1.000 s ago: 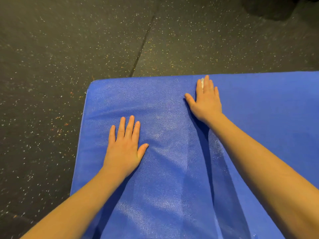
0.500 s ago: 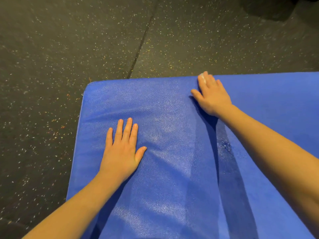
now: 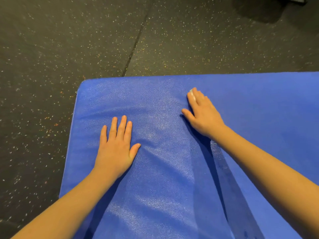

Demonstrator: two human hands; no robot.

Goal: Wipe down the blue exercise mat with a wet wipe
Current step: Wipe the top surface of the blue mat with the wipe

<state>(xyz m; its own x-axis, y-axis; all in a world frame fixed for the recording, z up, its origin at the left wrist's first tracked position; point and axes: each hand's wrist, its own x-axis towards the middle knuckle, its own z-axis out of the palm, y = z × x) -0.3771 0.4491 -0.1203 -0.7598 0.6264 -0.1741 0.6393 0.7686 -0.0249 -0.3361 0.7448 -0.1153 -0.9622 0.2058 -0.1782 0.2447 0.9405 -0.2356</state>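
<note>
Speckled floor point(image 3: 51, 49) bears the blue mat point(image 3: 172, 169), long axis unclear; left hand point(image 3: 115, 149) lies flat, fingers straight; right hand point(image 3: 203, 114) presses the wipe point(image 3: 191, 91) with straight fingers.

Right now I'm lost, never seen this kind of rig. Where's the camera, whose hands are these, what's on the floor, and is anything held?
There is no machine here. One picture counts as now, and it comes from a wide-angle camera worn on a person's head, looking forward and down at their own bare arms. A blue mat lies on a dark speckled floor. The left hand rests flat on the mat with straight fingers and holds nothing. The right hand, nearer the mat's far edge, presses a wipe against the mat. Only a small white bit of it shows at the fingertips.
</note>
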